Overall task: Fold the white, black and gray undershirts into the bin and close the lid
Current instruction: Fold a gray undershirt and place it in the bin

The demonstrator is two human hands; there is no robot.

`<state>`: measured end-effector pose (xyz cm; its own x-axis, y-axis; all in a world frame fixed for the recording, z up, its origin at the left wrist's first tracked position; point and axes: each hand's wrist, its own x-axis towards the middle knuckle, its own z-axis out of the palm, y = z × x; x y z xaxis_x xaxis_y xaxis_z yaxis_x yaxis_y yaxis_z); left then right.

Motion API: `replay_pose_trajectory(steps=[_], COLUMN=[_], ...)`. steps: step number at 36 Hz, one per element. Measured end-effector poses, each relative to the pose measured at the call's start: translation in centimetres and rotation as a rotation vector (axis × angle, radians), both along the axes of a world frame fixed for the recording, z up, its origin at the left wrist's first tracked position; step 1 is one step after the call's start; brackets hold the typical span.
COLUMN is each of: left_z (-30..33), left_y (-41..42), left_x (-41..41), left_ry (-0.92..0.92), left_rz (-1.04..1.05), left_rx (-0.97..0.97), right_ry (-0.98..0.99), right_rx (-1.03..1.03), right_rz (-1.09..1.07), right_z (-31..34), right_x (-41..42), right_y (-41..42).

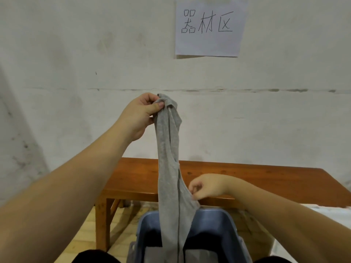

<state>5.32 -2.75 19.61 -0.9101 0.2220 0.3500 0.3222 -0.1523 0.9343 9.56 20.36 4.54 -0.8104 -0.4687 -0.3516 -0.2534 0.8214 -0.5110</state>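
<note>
Your left hand (pixel 141 111) is raised at about 11 o'clock from the middle of the view, thumb and fingers pinching the top end of the gray undershirt (pixel 169 168). The shirt hangs from that pinch in a long, narrow drape, straight down toward 6 o'clock, with its lower part dropping into the open blue bin (pixel 224 221) at the bottom of the view. Your right hand (pixel 203 186) sits lower, toward 4 o'clock, fingers curled and nipping the right edge of the same cloth just above the bin's rim.

As for progress, the gray undershirt is not yet folded; it is bunched lengthwise and held in the air. Something dark and something pale gray lie inside the bin, either side of the hanging cloth, but you cannot tell from here whether those are the black or white shirts or how they lie. No lid shows, so closing it looks to be ahead of you.

Behind the bin stands a wooden table (pixel 266 177), and a paper sign (pixel 209 27) hangs on the wall at 1 o'clock.
</note>
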Motion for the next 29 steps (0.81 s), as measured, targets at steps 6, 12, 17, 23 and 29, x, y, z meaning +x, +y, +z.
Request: replay_pose_trajectory(steps=[6,12,17,23,29], left_z=[-0.5,-0.3,0.0,-0.1,-1.6], left_y=[-1.5,-1.0,-1.3,-3.2,-4.3], left_x=[-0.6,-0.3,-0.1,-0.6,-1.6], left_ry=[-0.039,-0.037,-0.029,-0.011,0.006], left_rz=[0.029,-0.009,-0.002,0.213,0.509], left_rx=[0.039,0.039,0.033,-0.024,-0.082], right_ry=[-0.045,0.003,0.049,0.103,0.06], right_rx=[-0.02,-0.294,-0.146,-0.191,-0.699], right_rz=[-0.05,-0.204,-0.153,-0.292,-0.638], right_z=[-3.1,-3.9,-4.5,-5.2,-5.0], right_x=[0.7,-0.9,-1.9,-1.9,-1.4], right_y=[-0.1,-3.3,-5.1,-2.7,0.4])
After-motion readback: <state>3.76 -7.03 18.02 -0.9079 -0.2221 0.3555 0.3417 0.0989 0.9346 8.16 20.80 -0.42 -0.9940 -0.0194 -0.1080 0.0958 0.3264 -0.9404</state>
